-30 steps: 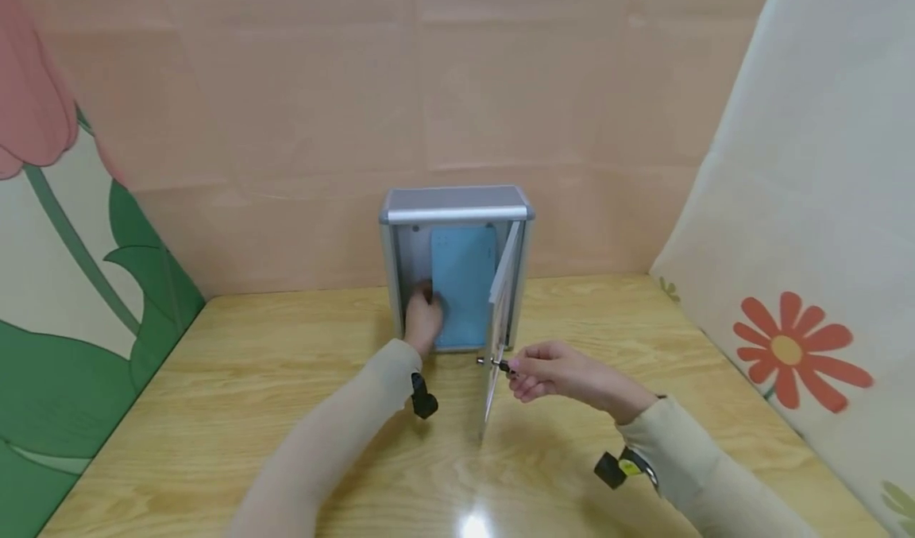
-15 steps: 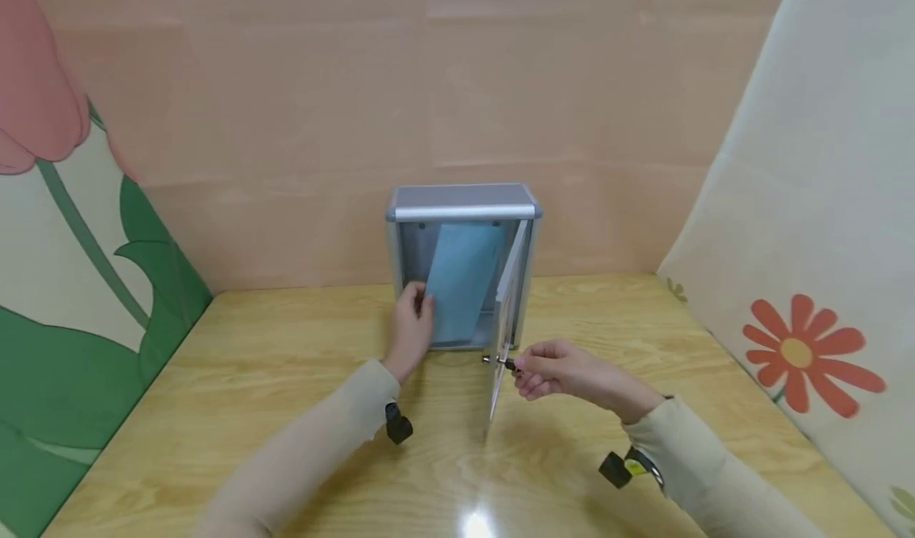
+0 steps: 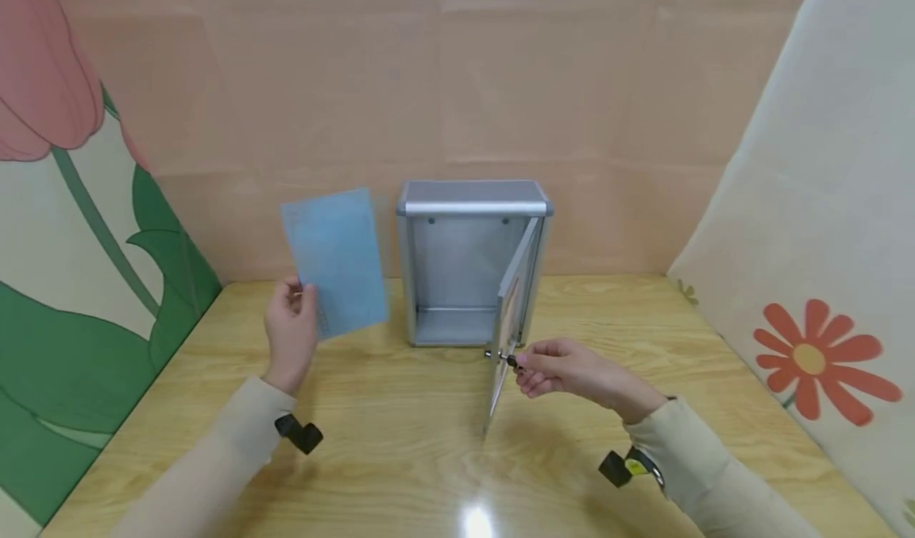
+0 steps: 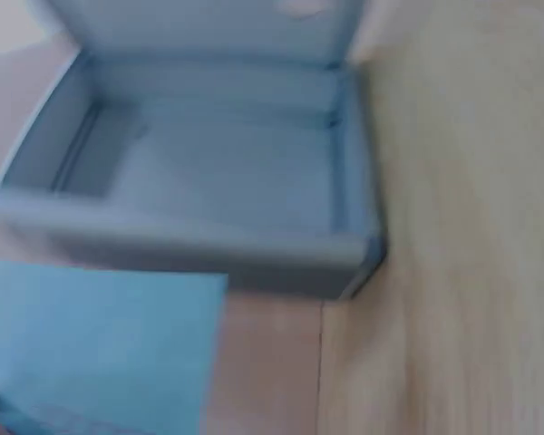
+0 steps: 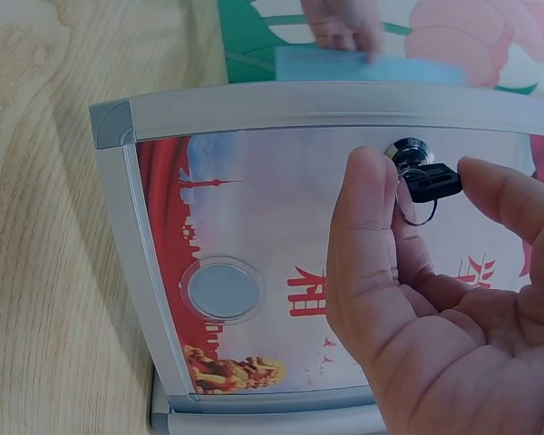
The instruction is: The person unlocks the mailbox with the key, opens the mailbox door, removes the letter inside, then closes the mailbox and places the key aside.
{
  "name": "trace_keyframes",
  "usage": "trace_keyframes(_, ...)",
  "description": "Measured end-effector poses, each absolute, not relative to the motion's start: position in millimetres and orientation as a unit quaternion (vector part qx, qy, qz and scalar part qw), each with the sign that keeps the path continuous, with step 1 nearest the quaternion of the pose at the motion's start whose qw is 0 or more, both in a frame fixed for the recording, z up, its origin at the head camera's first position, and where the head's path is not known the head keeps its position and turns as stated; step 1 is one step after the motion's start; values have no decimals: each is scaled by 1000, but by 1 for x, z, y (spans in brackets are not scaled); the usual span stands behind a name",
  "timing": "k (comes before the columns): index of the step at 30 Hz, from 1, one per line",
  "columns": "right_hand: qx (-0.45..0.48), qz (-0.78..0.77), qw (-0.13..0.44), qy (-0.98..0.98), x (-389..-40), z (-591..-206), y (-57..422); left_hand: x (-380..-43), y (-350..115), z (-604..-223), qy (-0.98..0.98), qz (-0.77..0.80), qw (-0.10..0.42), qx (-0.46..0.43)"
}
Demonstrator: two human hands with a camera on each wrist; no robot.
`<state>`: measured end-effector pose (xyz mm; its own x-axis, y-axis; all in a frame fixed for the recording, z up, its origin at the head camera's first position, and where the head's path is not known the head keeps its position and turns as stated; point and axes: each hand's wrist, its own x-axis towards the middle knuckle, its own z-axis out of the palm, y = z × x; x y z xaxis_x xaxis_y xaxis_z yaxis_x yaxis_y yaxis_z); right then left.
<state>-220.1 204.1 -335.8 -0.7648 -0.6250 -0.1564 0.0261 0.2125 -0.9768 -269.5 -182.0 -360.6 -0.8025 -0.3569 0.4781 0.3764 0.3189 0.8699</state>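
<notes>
My left hand (image 3: 293, 331) pinches a thin light-blue sheet (image 3: 337, 260) by its lower left edge, held up above the table left of a silver metal box (image 3: 473, 196). In the left wrist view the sheet (image 4: 100, 340) overlaps the near side of the box. My right hand (image 3: 575, 373) is at the box's swung-out door (image 3: 506, 315). Between thumb and fingers it pinches a black-headed key (image 5: 433, 184) that sits in the door's round lock (image 5: 408, 149). A thin key ring (image 5: 419, 222) hangs from the key. The box's grey interior (image 4: 218, 168) shows bare.
The box stands on a wood-grain table (image 3: 400, 435) near the back. Behind it hangs a peach backdrop (image 3: 457, 85). Flowered cloths (image 3: 822, 164) close off both sides. The door's printed front carries a round window (image 5: 222, 290).
The left hand has drawn the blue sheet out of the box and carried it left. The right hand keeps its pinch on the key, and the door stays swung out.
</notes>
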Motion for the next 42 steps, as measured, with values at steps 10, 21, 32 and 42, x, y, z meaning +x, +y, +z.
trace_keyframes(10,-208,-593,274,728,-221,-336,205,-308,-229,-388,-805,-575,-91,117)
trace_keyframes(21,-209,-596,278,724,-222,-337,208,-326,-218,-427,-894,-428,-94,92)
trace_keyframes(32,-198,-596,280,727,-224,-338,207,-327,-209,-428,-966,-240,-93,35)
trace_keyframes(42,-203,-591,280,728,-223,-337,206,-325,-191,-399,-993,-27,-109,-43)
